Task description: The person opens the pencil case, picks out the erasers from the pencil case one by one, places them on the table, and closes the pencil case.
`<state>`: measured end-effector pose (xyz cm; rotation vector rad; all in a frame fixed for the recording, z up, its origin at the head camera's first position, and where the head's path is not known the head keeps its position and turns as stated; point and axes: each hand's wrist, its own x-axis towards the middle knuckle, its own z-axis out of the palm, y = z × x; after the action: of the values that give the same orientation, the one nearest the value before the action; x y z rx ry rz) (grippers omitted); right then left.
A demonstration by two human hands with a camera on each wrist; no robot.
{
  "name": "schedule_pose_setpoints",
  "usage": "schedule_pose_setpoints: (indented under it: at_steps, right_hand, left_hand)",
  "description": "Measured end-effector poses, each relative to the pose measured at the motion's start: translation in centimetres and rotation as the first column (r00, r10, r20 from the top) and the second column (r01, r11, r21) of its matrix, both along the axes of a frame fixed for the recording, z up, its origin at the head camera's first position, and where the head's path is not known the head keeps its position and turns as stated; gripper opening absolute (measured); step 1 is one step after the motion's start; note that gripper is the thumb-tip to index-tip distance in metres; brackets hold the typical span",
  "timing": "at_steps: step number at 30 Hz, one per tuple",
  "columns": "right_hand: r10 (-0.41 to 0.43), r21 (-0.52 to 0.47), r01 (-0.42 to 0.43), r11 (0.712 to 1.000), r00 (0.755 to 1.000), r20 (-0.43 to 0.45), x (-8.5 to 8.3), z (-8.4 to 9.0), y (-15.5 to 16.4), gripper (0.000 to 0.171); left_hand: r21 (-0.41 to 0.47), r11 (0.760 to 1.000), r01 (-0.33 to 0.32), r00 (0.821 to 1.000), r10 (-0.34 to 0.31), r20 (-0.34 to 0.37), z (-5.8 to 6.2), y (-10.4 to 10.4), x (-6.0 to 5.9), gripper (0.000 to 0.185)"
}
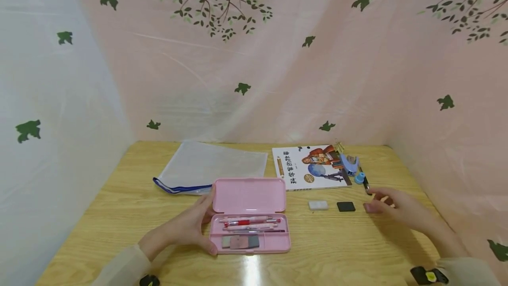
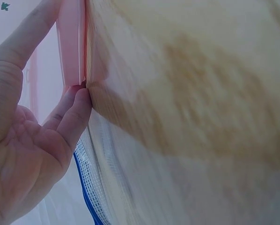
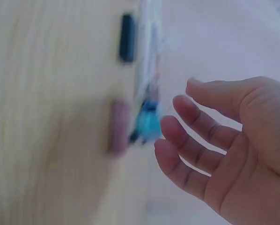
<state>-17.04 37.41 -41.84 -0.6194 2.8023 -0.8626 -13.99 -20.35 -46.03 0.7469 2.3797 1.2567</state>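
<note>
A pink pencil case (image 1: 270, 244) lies on the table with its lid (image 1: 249, 195) raised. Inside are several pens (image 1: 246, 222) in the upper compartment and several small erasers (image 1: 239, 242) in the lower left one. My left hand (image 1: 190, 224) holds the case by its left side, thumb at the front corner and fingers by the lid. My right hand (image 1: 401, 208) hovers at the right, its fingers loosely bent around nothing. In the right wrist view a blurred pink eraser (image 3: 119, 126) lies apart from those fingers. Left of this hand lie a black eraser (image 1: 346, 206) and a white eraser (image 1: 318, 205).
Behind the case lies a translucent mesh pouch (image 1: 214, 164) with a blue edge. A picture book (image 1: 297, 180) is at the back right, with a light blue tool (image 1: 349, 164), a small blue object (image 1: 359, 178) and a dark pen (image 1: 366, 185) beside it. Fabric walls surround the table.
</note>
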Motion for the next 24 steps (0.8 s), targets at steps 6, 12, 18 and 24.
schedule_pose_setpoints:
  at_steps: [6, 12, 18, 24]
  right_hand:
    - [0.128, -0.030, -0.130, 0.991, 0.990, -0.066, 0.6, 2.5, -4.9, 0.034]
    - [0.248, -0.051, -0.257, 0.965, 0.960, -0.133, 0.9, 3.4, -9.4, 0.028]
    - [0.340, -0.032, -0.346, 0.938, 0.932, -0.125, 0.9, 3.9, -13.0, 0.026]
    - [0.397, -0.002, -0.399, 0.917, 0.913, -0.093, 0.9, 3.7, -16.2, 0.025]
  left_hand:
    - [0.006, 1.000, 0.004, 1.000, -0.004, 0.011, 0.1, 0.0, 0.0, 0.151]
    - [0.021, 1.000, 0.009, 1.000, -0.009, 0.011, 0.2, 0.0, 0.0, 0.153]
    - [0.037, 0.999, 0.015, 1.000, -0.016, 0.014, 0.3, 0.1, -0.1, 0.152]
    - [0.000, 1.000, 0.005, 1.000, -0.005, 0.004, 0.4, 0.0, 0.0, 0.151]
